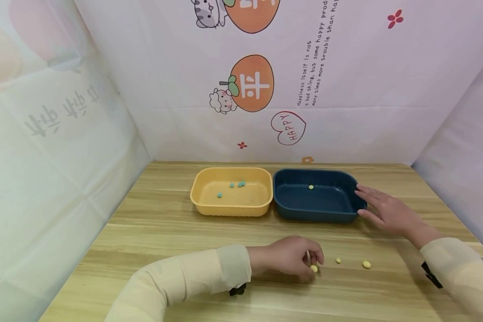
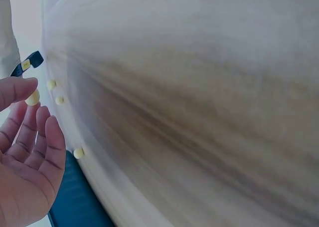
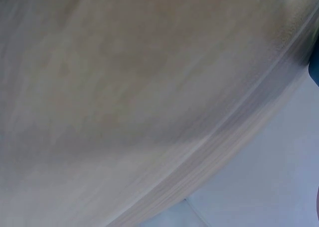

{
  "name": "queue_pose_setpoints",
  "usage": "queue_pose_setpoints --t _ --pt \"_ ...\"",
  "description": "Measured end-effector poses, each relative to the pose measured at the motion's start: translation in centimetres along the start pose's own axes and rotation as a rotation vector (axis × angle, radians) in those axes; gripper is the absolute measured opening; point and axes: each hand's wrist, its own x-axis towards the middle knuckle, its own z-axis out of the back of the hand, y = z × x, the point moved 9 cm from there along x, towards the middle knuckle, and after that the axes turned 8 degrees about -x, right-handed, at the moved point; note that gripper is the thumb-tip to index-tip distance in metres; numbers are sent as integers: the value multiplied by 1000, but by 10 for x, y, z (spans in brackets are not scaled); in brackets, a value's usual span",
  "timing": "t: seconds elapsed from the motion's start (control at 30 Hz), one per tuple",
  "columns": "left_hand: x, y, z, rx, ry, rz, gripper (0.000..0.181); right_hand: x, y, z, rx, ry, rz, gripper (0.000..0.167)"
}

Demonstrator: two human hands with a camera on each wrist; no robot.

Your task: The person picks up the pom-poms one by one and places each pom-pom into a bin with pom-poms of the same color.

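Note:
My left hand [image 1: 291, 257] is low over the table, pinching a small yellow ball [image 1: 314, 268] between thumb and fingers. In the left wrist view this ball [image 2: 33, 98] sits under the tip of the thumb. Two more yellow balls, a smaller one [image 1: 338, 260] and a larger one [image 1: 366, 264], lie on the wood to its right. My right hand [image 1: 390, 212] rests its outstretched fingers against the right end of the dark blue tray [image 1: 315, 216]. Inside that tray is one yellow ball [image 1: 311, 187]. The right wrist view barely catches the hand.
A yellow tray [image 1: 231, 210] adjoins the blue one on the left and contains several small blue balls [image 1: 231, 185]. Both stand on the wooden table [image 1: 153, 237] towards its back edge. Printed white cloth [image 1: 346, 89] hangs behind and at both sides.

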Motion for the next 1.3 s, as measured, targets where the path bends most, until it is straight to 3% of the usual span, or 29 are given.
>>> queue_pose_setpoints --t 0.5,0.7,1.3 --pt "-1 0 26 -42 -93 -15 22 0 1 -2 -23 56 21 58" --pt "1 0 41 -67 -142 -47 24 1 3 0 -34 40 64 57" --pt "14 11 105 -212 -372 -12 19 1 6 -2 -64 33 96 58"
